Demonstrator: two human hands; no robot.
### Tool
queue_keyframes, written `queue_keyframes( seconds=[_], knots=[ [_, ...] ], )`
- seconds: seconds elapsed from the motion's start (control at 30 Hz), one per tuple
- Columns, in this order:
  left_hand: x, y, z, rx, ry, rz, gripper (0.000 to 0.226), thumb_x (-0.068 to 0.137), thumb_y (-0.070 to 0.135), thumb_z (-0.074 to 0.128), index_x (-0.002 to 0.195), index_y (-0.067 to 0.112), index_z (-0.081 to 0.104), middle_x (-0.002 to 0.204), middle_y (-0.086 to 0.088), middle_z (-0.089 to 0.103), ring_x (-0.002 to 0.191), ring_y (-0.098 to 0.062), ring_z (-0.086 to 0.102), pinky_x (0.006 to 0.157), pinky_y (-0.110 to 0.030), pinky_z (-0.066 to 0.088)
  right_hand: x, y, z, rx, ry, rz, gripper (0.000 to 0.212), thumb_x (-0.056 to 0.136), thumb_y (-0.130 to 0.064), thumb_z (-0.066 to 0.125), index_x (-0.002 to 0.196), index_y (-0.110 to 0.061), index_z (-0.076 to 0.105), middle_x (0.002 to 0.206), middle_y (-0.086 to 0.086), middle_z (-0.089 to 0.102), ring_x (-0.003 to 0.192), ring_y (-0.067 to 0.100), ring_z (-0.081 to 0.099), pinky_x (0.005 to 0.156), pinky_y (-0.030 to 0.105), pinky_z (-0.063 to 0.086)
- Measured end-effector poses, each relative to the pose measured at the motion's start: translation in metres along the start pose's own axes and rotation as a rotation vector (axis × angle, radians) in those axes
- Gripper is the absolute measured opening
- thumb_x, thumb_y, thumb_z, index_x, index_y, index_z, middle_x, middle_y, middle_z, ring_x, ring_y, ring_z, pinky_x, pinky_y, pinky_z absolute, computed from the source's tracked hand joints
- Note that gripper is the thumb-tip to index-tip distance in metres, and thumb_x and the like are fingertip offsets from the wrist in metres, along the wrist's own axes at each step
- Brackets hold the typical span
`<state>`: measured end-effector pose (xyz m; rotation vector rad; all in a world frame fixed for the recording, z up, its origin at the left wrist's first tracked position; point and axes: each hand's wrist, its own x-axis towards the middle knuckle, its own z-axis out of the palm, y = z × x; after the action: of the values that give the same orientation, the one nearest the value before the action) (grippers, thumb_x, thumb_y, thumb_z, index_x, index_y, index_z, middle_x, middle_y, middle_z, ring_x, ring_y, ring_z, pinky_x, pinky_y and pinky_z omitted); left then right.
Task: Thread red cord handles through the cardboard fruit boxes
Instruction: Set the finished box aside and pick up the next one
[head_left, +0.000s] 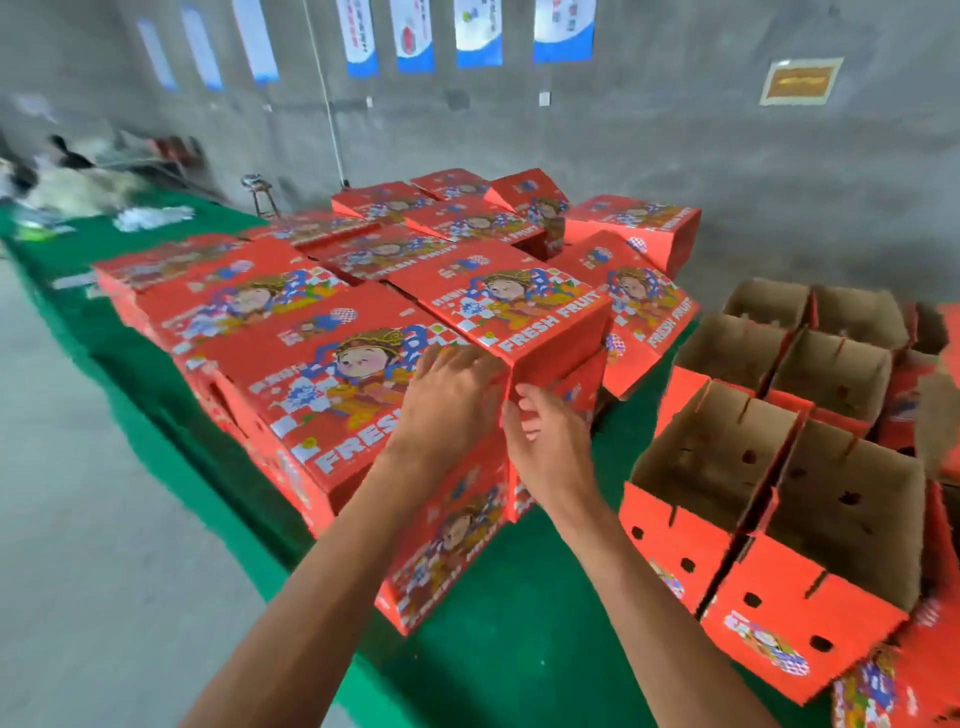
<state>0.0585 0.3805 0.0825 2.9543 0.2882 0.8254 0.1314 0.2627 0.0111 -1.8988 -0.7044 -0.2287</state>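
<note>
- We see both hands out in front over a green-covered table (171, 405) loaded w/ red printed fruit boxes.
- Left hand (451, 395): fingers straight, spread, pressing flat on top of the near box (322, 395) at its right edge, just below the raised box's front-left corner.
- Right hand (545, 441): fingers curled, pinching the lower front edge of the raised box (519, 312), which sits tilted on top of the others, "FRESH FRUIT" along its front edge.
- Can't tell if anything thin sits betw. the right fingers; blur hides it. We spot no red cord anywhere in view.
- Closed boxes fill the middle of the table in rows, lids up, touching one another; far boxes (467, 218) lie at odd angles, one tipped box (530, 197) at the back.
- Right side: open boxes (779, 493) w/ brown insides, packed side by side, small round holes in their red front walls.
- Another near box stands below the hands, cartoon side panel (452, 545) facing us.
- Far left of the table: blurry pile of white and pale stuff (93, 192).
- Behind: grey wall (675, 130) w/ blue-and-white banners (415, 36) and a gold-framed plaque (800, 80).
- Bare concrete floor (104, 571) at left.
</note>
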Motion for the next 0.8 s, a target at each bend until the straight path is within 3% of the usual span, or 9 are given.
queue_keyframes(
  seconds=[0.1, 0.2, 0.3, 0.37, 0.43, 0.6, 0.67, 0.73, 0.8],
  knots=[
    [-0.015, -0.06, -0.03, 0.129, 0.044, -0.186, 0.043, 0.099, 0.038, 0.051, 0.14, 0.027, 0.054, 0.144, 0.001, 0.053, 0.141, -0.021, 0.04, 0.122, -0.054, 0.013, 0.002, -0.038, 0.041, -0.035, -0.08, 0.065, 0.067, 0.099, -0.056, 0.059, 0.144, -0.006, 0.053, 0.127, 0.016, 0.07, 0.109, 0.029, 0.071, 0.099, 0.042, 0.055],
    [-0.028, -0.115, -0.045, 0.183, 0.023, -0.499, 0.062, 0.097, 0.045, 0.052, 0.152, 0.022, 0.033, 0.162, -0.011, 0.026, 0.154, -0.032, 0.012, 0.119, -0.067, 0.002, -0.002, -0.057, 0.067, -0.034, -0.157, 0.254, 0.101, 0.095, -0.072, 0.051, 0.159, 0.001, 0.022, 0.15, 0.025, 0.052, 0.136, 0.038, 0.053, 0.11, 0.042, 0.044],
    [-0.039, -0.153, -0.048, -0.052, -0.035, -0.835, 0.097, 0.092, 0.059, 0.057, 0.161, 0.018, 0.003, 0.168, -0.014, -0.007, 0.154, -0.042, -0.007, 0.119, -0.069, 0.008, -0.005, -0.062, 0.082, 0.028, -0.249, 0.432, 0.115, 0.092, -0.08, 0.043, 0.16, 0.006, 0.006, 0.158, 0.026, 0.04, 0.143, 0.039, 0.044, 0.112, 0.043, 0.04],
    [-0.044, -0.17, -0.045, -0.261, -0.01, -0.928, 0.111, 0.087, 0.065, 0.061, 0.161, 0.014, -0.005, 0.168, -0.013, -0.012, 0.153, -0.043, -0.005, 0.122, -0.061, 0.012, -0.003, -0.062, 0.088, 0.115, -0.282, 0.515, 0.119, 0.09, -0.084, 0.042, 0.162, 0.002, 0.002, 0.164, 0.023, 0.032, 0.148, 0.037, 0.039, 0.116, 0.044, 0.036],
    [-0.049, -0.179, -0.038, -0.345, 0.01, -0.929, 0.114, 0.086, 0.068, 0.061, 0.16, 0.008, -0.003, 0.168, -0.013, -0.01, 0.153, -0.044, 0.004, 0.124, -0.054, 0.015, -0.003, -0.06, 0.093, 0.17, -0.29, 0.561, 0.12, 0.087, -0.086, 0.043, 0.163, -0.003, 0.003, 0.167, 0.019, 0.027, 0.151, 0.035, 0.034, 0.118, 0.045, 0.033],
    [-0.049, -0.203, -0.03, -0.347, 0.064, -0.915, 0.116, 0.084, 0.073, 0.058, 0.159, 0.01, -0.005, 0.167, -0.015, -0.008, 0.149, -0.047, 0.021, 0.118, -0.055, 0.031, -0.005, -0.055, 0.097, 0.312, -0.219, 0.58, 0.111, 0.087, -0.081, 0.053, 0.163, -0.009, 0.016, 0.166, 0.012, 0.033, 0.15, 0.032, 0.037, 0.119, 0.047, 0.034],
    [-0.047, -0.22, -0.035, -0.392, 0.097, -0.904, 0.11, 0.086, 0.069, 0.061, 0.157, 0.005, 0.007, 0.163, -0.019, 0.018, 0.144, -0.043, 0.032, 0.117, -0.054, 0.034, -0.008, -0.054, 0.096, 0.385, -0.209, 0.601, 0.106, 0.089, -0.077, 0.054, 0.163, -0.011, 0.017, 0.164, 0.01, 0.035, 0.147, 0.032, 0.041, 0.119, 0.049, 0.038],
    [-0.046, -0.233, -0.043, -0.471, 0.169, -0.895, 0.09, 0.087, 0.063, 0.065, 0.147, 0.005, 0.032, 0.14, -0.018, 0.052, 0.125, -0.037, 0.054, 0.104, -0.05, 0.047, -0.013, -0.054, 0.096, 0.438, -0.195, 0.626, 0.095, 0.092, -0.072, 0.055, 0.16, -0.014, 0.022, 0.16, 0.009, 0.041, 0.141, 0.03, 0.048, 0.115, 0.053, 0.044],
    [-0.047, -0.236, -0.052, -0.552, 0.261, -0.873, 0.069, 0.088, 0.057, 0.068, 0.129, 0.006, 0.05, 0.115, -0.012, 0.065, 0.104, -0.034, 0.064, 0.089, -0.047, 0.055, -0.016, -0.053, 0.094, 0.453, -0.182, 0.649, 0.076, 0.098, -0.063, 0.055, 0.154, -0.016, 0.032, 0.149, 0.007, 0.052, 0.129, 0.026, 0.058, 0.106, 0.051, 0.053]
  ],
)
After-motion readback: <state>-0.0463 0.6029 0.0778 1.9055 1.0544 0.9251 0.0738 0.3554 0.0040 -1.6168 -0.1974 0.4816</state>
